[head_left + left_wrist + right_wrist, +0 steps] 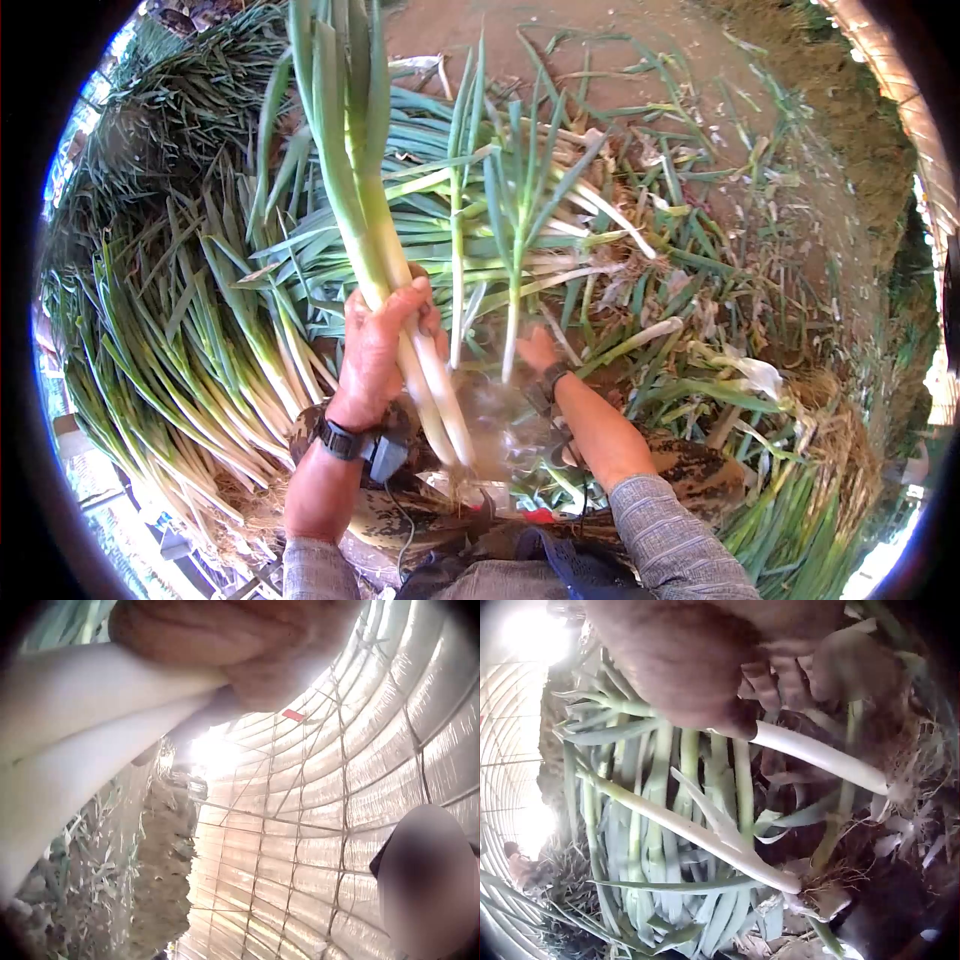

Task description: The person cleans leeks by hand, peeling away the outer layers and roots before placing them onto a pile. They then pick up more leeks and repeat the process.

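Observation:
My left hand (378, 340) grips two thick green onions (385, 250) around their pale stems, leaves pointing up and away, white ends toward my lap. Those white stems (90, 712) cross the left wrist view below the curled fingers. On the other side, my right hand (540, 348) is at the white stem of a slimmer green onion (514, 320). In the right wrist view the stem (817, 757) comes out from under the thumb, with roots at its far end. Beside it lies another slim green onion (705, 840), roots also on.
A large pile of green onions (180, 370) lines the left side. More onions (420, 130) lie ahead, with loose leaves and peelings (700, 260) over the soil to their right. Another bundle (800, 520) is at lower right. A curved plastic-covered wall (300, 825) rises in the left wrist view.

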Motion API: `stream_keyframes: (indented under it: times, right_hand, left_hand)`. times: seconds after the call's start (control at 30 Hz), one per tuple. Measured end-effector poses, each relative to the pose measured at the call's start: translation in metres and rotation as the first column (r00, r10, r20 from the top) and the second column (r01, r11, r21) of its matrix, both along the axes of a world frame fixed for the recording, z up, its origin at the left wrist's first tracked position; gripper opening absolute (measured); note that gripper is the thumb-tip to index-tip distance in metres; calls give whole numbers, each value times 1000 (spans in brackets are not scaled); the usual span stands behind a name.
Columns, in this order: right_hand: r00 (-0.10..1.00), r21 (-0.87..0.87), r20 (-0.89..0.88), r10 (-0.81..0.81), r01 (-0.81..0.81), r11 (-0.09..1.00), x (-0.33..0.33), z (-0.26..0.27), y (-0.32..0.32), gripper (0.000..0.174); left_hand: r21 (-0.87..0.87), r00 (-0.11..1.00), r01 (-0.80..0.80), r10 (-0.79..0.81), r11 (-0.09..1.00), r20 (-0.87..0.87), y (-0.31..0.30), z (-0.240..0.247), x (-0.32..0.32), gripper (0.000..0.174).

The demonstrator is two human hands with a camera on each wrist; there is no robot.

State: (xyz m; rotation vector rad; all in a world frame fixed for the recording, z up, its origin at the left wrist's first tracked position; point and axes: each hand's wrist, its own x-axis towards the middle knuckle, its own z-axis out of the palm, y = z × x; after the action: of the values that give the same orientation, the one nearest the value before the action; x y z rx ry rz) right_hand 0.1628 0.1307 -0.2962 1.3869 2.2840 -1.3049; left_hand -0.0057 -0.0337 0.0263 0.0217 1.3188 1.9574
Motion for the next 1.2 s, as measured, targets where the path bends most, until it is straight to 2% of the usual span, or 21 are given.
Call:
stream_keyframes:
  times: [0.17,0.23,0.3,0.37,0.4,0.47,0.5,0.57,0.6,0.63,0.7,0.73,0.77,0.83,0.87,0.97,1.0,1.03,1.1,1.13,1.2]
  right_hand:
    - [974,-199,-216,-71,27,980,-6,-62,-5,50]
    - [951,-399,-178,-253,166,902,-9,-48,-8,51]
    - [917,-302,-218,-334,262,917,-15,-7,-22,37]
    - [742,-719,-225,-632,311,621,-24,63,-14,24]
    - [741,-709,-244,-625,304,637,-26,95,-12,24]
    - [681,-889,-304,-666,49,456,-17,154,-10,24]
    - [675,-874,-334,-658,39,484,-18,174,-11,24]
    - [626,-684,-515,-585,111,721,-24,205,-16,35]
    - [640,-542,-622,-452,65,838,-18,200,-14,38]
    - [572,-550,-680,-459,17,835,-25,202,-20,41]
    - [629,-427,-710,-315,-30,904,-19,219,-31,44]
    - [621,188,-769,150,-5,982,-8,227,-42,45]
    - [619,198,-770,152,6,980,-4,233,-45,45]
    - [719,-381,-642,-267,3,925,3,252,-55,45]
    - [688,-267,-691,-221,42,963,6,234,-56,44]
    - [715,-272,-668,-206,24,962,13,234,-60,41]
    - [724,-460,-610,-323,9,888,18,251,-64,33]
    - [717,-452,-616,-326,17,892,22,256,-62,33]
    - [654,-525,-661,-369,-51,850,26,263,-55,25]
    - [554,-703,-644,-527,-156,694,26,264,-52,26]
    - [559,-641,-680,-474,-139,755,32,272,-53,26]
  left_hand:
    - [-96,995,19,-10,995,101,9,-21,-7,27]
    - [-141,989,42,-21,989,146,12,-30,-7,25]
    - [-154,982,54,-24,987,186,14,-36,-7,24]
    - [-198,978,117,-78,973,196,16,-50,-7,20]
    - [-178,979,113,-79,977,187,18,-56,-7,20]
    - [-233,980,159,-124,959,158,23,-65,0,19]
    - [-257,980,177,-146,950,135,26,-66,3,19]
    - [-317,962,269,-266,909,54,24,-67,17,25]
    - [-320,946,306,-325,897,-7,20,-71,26,27]
    - [-329,921,344,-385,879,-66,15,-79,36,29]
    - [-134,906,421,-422,897,22,7,-85,58,30]
    - [-56,927,320,-300,946,224,7,-81,70,33]
    - [-47,925,329,-312,943,218,3,-78,75,33]
    - [69,884,303,-307,951,351,-7,-61,85,37]
    - [35,904,318,-314,947,292,-12,-66,86,39]
    - [14,923,378,-378,926,76,-22,-82,97,38]
    - [60,931,353,-357,934,73,-22,-100,100,36]
    - [66,927,364,-368,929,65,-27,-100,104,36]
    - [222,893,320,-372,921,254,-35,-97,108,35]
    - [219,894,321,-371,921,251,-37,-94,113,36]
    - [235,885,348,-401,908,238,-42,-85,120,37]
